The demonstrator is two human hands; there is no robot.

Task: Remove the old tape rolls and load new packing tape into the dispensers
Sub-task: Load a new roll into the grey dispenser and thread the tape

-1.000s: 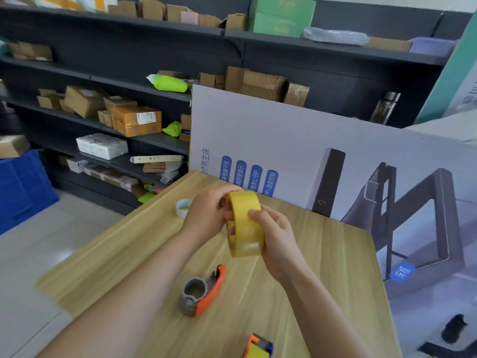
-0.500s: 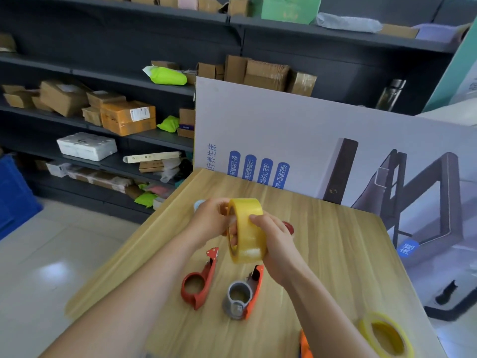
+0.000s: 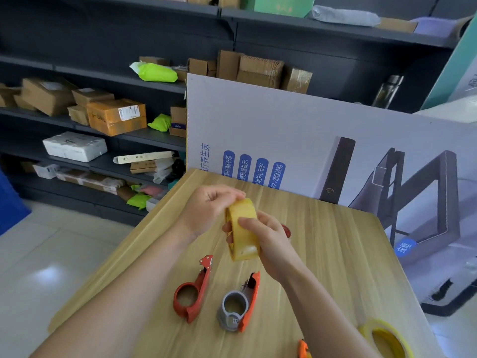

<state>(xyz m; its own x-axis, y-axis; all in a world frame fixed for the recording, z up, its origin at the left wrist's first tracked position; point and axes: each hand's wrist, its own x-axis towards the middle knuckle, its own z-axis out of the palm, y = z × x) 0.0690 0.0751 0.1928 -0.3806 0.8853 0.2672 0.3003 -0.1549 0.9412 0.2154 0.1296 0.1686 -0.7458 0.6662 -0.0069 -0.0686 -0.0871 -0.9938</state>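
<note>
Dark shelving (image 3: 154,140) stacked with cardboard parcels backs a wooden worktop (image 3: 335,254), with a printed board (image 3: 296,120) leaning at its far edge. Above the worktop, both hands hold a yellow tape roll (image 3: 242,229) on edge: the right hand (image 3: 268,241) wraps around it, the left hand (image 3: 206,208) pinches its top rim. Below lie a red dispenser (image 3: 192,290) and a grey-and-orange dispenser (image 3: 238,303); a second yellow roll (image 3: 387,339) sits near the right corner.
</note>
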